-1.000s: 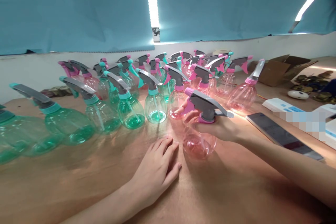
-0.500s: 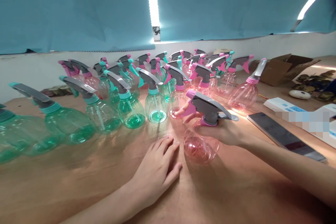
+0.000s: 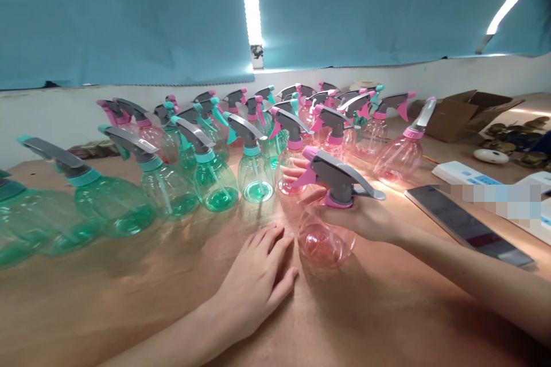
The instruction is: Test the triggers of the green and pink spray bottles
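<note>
My right hand [image 3: 359,215] grips a clear pink spray bottle [image 3: 325,238] by its neck, fingers curled under the grey trigger head with its pink nozzle [image 3: 340,175]. The bottle is tilted toward me, just above or on the brown table [image 3: 172,298]. My left hand [image 3: 258,275] lies flat on the table, fingers stretched out, just left of the bottle's base and holding nothing. Behind stand several green spray bottles [image 3: 213,180] on the left and several pink ones [image 3: 396,155] on the right.
A dark phone or tablet [image 3: 467,223] lies to the right of my right forearm. White boxes [image 3: 462,172], an open cardboard box [image 3: 458,112] and a white round object [image 3: 488,155] sit at the far right. A white wall and blue covering back the table.
My right hand has shifted the pink bottle slightly, and its index finger now reaches forward past the trigger. My left hand has stayed flat in place.
</note>
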A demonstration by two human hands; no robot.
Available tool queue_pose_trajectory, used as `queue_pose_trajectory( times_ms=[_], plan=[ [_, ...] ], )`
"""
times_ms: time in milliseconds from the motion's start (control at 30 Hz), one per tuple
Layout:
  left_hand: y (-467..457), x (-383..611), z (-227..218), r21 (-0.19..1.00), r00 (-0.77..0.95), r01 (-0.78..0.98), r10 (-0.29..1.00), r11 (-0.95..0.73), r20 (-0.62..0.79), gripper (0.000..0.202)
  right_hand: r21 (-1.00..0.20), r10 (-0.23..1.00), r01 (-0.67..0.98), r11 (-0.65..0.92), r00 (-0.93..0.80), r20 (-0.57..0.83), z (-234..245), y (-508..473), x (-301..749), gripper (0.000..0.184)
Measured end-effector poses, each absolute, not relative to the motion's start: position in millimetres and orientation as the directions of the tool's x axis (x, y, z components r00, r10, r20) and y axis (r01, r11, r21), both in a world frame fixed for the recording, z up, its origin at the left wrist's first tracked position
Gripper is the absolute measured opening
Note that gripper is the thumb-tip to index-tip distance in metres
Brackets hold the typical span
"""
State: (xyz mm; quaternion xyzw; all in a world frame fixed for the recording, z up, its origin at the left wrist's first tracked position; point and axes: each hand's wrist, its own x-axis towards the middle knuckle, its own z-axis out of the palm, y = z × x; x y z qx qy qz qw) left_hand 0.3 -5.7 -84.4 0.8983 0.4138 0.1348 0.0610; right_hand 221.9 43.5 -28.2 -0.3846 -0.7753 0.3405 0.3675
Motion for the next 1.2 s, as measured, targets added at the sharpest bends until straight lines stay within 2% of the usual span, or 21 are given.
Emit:
queue_pose_trajectory(
  times_ms=[167,400,600,900,1200],
  plan=[
    [-7,0,-85,0.224,0.629,0.720,0.754,-0.657,0.188,0.039,-0.868,0.830,0.240,0.434,-0.482,0.282,-25,42,219,0.045],
    [-8,0,-83,0.205,0.632,0.729,0.757,-0.653,0.167,0.040,-0.857,0.893,0.340,0.387,-0.370,0.257,-30,42,221,0.050],
    [-5,0,-84,0.206,0.634,0.724,0.753,-0.659,0.179,0.040,-0.867,0.873,0.285,0.409,-0.399,0.281,-27,43,218,0.055],
    [-6,0,-85,0.205,0.639,0.722,0.750,-0.661,0.171,0.043,-0.890,0.927,0.359,0.281,-0.342,0.154,-24,41,218,0.052],
    [-7,-1,-86,0.220,0.634,0.720,0.752,-0.659,0.179,0.043,-0.866,0.896,0.326,0.380,-0.363,0.256,-10,39,213,0.055]
  ],
)
